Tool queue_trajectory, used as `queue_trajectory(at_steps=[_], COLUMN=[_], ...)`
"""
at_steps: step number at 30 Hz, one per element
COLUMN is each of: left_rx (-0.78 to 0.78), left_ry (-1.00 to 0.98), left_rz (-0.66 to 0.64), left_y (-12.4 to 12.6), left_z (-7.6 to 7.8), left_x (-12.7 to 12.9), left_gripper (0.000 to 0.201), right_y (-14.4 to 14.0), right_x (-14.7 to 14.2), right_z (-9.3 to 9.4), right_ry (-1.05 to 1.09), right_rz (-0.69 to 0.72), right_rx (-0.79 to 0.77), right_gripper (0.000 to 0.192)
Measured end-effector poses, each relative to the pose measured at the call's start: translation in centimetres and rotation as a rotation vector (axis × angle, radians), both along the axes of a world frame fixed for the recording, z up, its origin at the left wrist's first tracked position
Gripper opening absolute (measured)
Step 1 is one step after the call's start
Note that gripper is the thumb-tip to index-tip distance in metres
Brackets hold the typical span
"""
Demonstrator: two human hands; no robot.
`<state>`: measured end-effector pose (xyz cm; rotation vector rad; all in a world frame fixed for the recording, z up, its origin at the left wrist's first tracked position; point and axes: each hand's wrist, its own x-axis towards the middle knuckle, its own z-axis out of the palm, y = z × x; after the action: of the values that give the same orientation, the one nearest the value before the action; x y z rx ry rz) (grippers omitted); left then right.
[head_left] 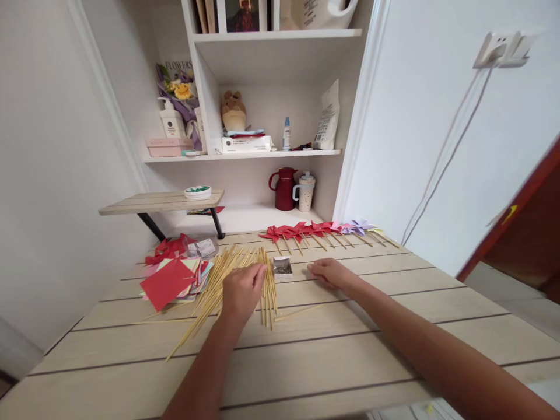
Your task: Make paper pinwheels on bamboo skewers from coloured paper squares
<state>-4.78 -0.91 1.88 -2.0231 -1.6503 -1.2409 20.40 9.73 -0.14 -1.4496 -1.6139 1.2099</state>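
White walls and an alcove of shelves (266, 153) back a pale plank desk (350, 361).

Position: left hand (242, 290) lies palm down on the heap of sticks (219, 280), fingers curled over them; whether any stick is pinched cannot be told. Right hand (329, 272) rests flat on the desk just right of the pin box (282, 268), grip slack, holding nothing visible.

Risks, as judged:
- Sticks lie loose and fanned; a sweep of the left hand could roll several toward the near edge.
- Pin box stands open between the hands; a knock from either would scatter pins among the sticks, and fingers could be pricked.
- Paper stack (172, 280) overlaps the sticks' left side; dragging sticks may pull sheets askew.

Count: one pin box; one paper stack, red sheet uppermost; sticks too many to count, dozens; finished pinwheels (319, 230) in one row at the far edge, roughly ten, mostly red, a few purple; one stray stick (297, 312) near the right wrist.
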Motion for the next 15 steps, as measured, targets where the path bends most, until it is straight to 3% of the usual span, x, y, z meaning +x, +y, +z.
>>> queue_trajectory(at_steps=[4,7,10,15], left_rx=[0.159,0.192,0.048,-0.341], left_ry=[0.123,0.207,0.229,0.317], left_rz=[0.083,0.203,0.49,0.562], left_y=[-1.3,-3.3,-5.7,-9.0], left_z=[1.7,2.4,2.3,0.6], left_x=[-1.6,-4.5,-9.6,-18.1], left_gripper=[0.034,0.032,0.041,0.065], right_y=[-1.5,-1.7,-1.6,-1.4], right_x=[0.7,0.9,1.2,1.6], right_z=[-0.6,-0.8,-1.0,-1.4], right_ry=[0.022,0.056,0.113,0.194], right_rz=[0.067,0.043,0.012,-0.009], right_rx=[-0.019,-0.007,-0.002,0.001], right_gripper=[0.036,0.037,0.039,0.04])
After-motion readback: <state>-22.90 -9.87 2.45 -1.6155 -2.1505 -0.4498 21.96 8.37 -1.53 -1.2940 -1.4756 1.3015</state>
